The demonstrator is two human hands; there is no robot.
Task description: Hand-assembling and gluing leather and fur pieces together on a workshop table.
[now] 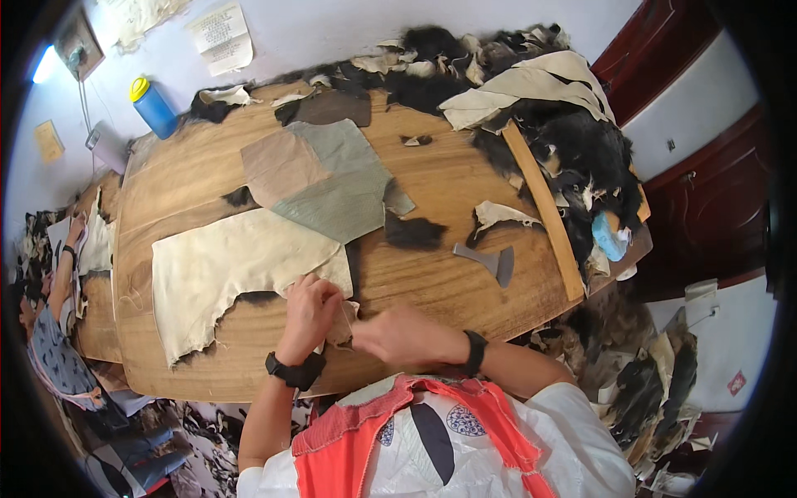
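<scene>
A large cream hide piece, skin side up with dark fur peeking out at its edges, lies on the wooden table in front of me. My left hand is closed in a pinch at the hide's near right edge. To its right, my right hand is curled into a fist close to the table's front edge, slightly blurred. A thin pale strand seems to run between the hands, beside a small hide flap. What the right fingers hold is hidden.
Grey-green and brown sheets lie beyond the hide. A fan-shaped metal blade and a long wooden strip are to the right. Black fur pelts pile up far right. A blue bottle stands far left; another person works at left.
</scene>
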